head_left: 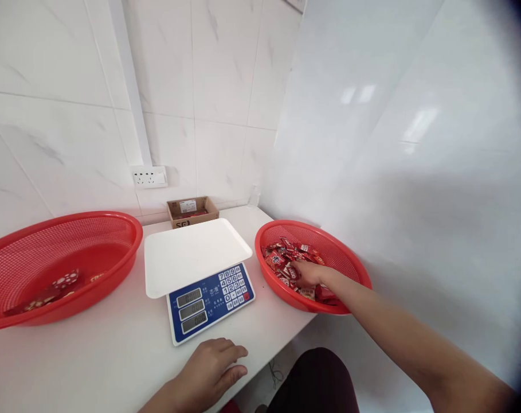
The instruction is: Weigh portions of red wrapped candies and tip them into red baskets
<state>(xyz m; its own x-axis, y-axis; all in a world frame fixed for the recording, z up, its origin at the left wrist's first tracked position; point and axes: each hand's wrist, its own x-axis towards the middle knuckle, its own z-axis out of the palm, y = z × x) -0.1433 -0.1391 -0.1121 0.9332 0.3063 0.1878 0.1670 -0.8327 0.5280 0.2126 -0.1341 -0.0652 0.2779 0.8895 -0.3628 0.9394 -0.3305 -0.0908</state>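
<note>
My right hand (308,274) reaches into the red plastic basket (350,261) at the right, among small, mostly red snack packets (281,258). Its thumb and fingers close around a red snack packet (291,272); the packets partly hide the fingertips. Near the table's front edge, my left hand (215,367) is open and holds nothing, thumb apart from the loosely bent fingers. Just beyond it stands a blue and white digital scale (212,301) with a bare white weighing tray (195,255). Its displays are lit too faintly to read surely.
Another red basket (133,238) stands at the left, with a few packets (58,289) at its bottom. Behind the scale is an open cardboard box (215,213) near the tiled wall. A socket (149,176) sits on that wall. The white table (126,355) ends beside my knee (316,381).
</note>
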